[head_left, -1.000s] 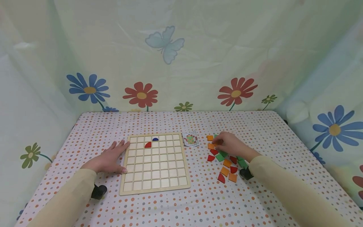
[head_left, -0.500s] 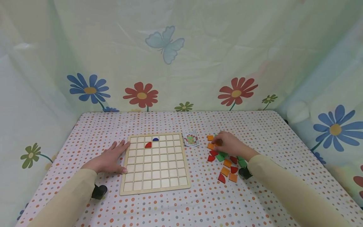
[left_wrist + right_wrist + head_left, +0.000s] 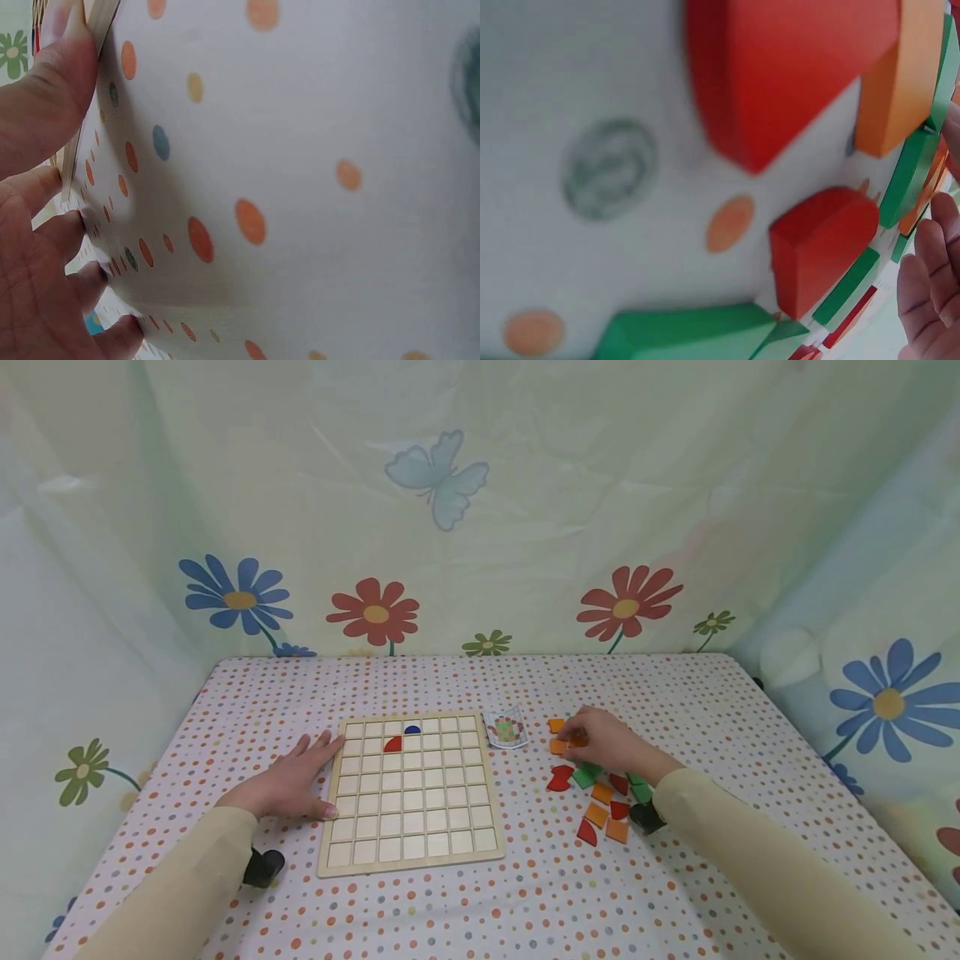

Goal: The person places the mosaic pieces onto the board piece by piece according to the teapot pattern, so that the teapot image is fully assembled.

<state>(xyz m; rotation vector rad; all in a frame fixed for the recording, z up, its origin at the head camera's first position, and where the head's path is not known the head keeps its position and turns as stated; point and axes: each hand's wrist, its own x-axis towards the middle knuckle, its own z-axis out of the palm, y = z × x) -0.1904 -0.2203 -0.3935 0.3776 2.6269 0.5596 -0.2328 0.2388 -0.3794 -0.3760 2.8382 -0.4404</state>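
A square wooden grid board [image 3: 414, 802] lies on the table. Two pieces sit in its upper part: a red quarter-round tile [image 3: 393, 744] and a blue half-round tile [image 3: 412, 729]. My left hand [image 3: 285, 779] rests at the board's left edge, fingers spread, its thumb [image 3: 64, 82] on the frame. To the right, my right hand [image 3: 600, 739] reaches down into the loose tiles, fingertips right at an orange tile [image 3: 577, 741]; I cannot tell whether they pinch it. Just left of them is another orange tile [image 3: 558, 747]. Closer to me, two red tiles [image 3: 559, 778] touch.
A small printed pattern card [image 3: 506, 729] lies by the board's upper right corner. Several orange square tiles [image 3: 617, 832], red tiles [image 3: 587, 832] and green tiles [image 3: 584, 778] are scattered under and before my right forearm. A dotted cloth [image 3: 420, 910] covers the table.
One red tile beneath my right fingers has slid slightly toward me and left, up against another red tile. An orange tile now shows more under the fingertips. My left hand stays put.
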